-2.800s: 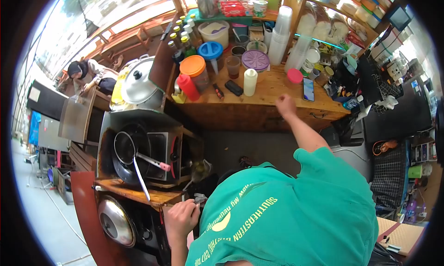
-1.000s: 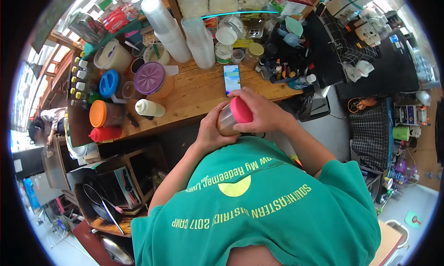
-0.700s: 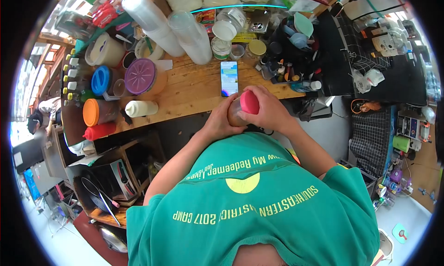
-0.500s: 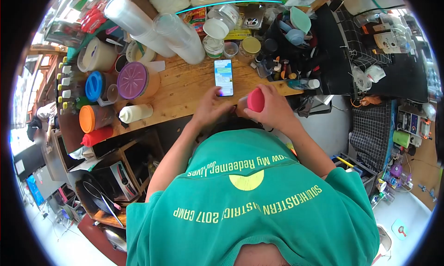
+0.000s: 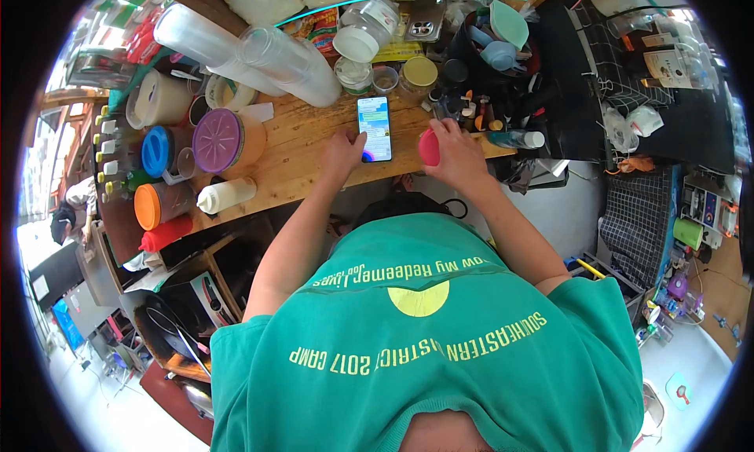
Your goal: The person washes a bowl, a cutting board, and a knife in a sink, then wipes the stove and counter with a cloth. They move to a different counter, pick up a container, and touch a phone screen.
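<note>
A phone (image 5: pixel 374 128) with a lit chat screen lies face up on the wooden table (image 5: pixel 302 150). My left hand (image 5: pixel 342 157) rests at its left edge, thumb side against the phone, with the fingers loosely bent and nothing gripped. To the right of the phone, my right hand (image 5: pixel 459 157) grips a pink round lid (image 5: pixel 429 147) from the right side, fingers over its top edge. Whether a container sits under the lid is hidden by the hand.
Stacked clear plastic cups (image 5: pixel 287 63) lean behind my left hand. A purple-lidded tub (image 5: pixel 217 140), an orange-lidded jar (image 5: pixel 155 206) and a white squeeze bottle (image 5: pixel 226 195) stand at left. Glass jars (image 5: pixel 419 76) line the back. A bottle (image 5: pixel 518 139) lies at right.
My left hand has shifted up and left, from the phone's lower end to its left edge. My right hand has moved up with the pink lid, away from my body.
</note>
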Motion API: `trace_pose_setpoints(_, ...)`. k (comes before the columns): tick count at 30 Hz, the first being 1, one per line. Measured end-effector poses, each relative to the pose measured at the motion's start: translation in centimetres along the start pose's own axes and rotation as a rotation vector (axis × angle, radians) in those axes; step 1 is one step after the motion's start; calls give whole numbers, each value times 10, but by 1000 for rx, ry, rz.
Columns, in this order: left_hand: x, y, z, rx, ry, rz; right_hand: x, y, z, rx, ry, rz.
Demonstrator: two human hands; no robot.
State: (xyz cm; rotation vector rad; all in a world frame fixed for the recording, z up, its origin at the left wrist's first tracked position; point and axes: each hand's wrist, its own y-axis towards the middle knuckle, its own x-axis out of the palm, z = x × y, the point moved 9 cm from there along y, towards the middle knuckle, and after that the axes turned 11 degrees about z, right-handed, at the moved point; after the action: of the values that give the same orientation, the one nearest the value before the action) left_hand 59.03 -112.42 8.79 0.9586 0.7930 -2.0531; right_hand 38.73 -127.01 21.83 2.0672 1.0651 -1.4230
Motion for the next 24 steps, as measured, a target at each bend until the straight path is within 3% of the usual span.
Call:
trace_pose_setpoints(4, 21, 13, -19, -86, -54, -79, 16, -1, 4, -27, -6, -12)
trace_pose_setpoints(6, 17, 16, -10, 40, -1, -24, 19, 0, 4, -37, 16, 5)
trace_pose_setpoints(16, 13, 15, 9, 53, 106, -71, 20, 0, 6, -38, 44, -4)
trace_pose_setpoints(18, 16, 12, 8, 0, 164, -154, 22, -1, 9, -43, 48, 11)
trace_pose_setpoints(24, 19, 9, 9, 78, 130, -90, 19, -5, 6, -59, 80, 31)
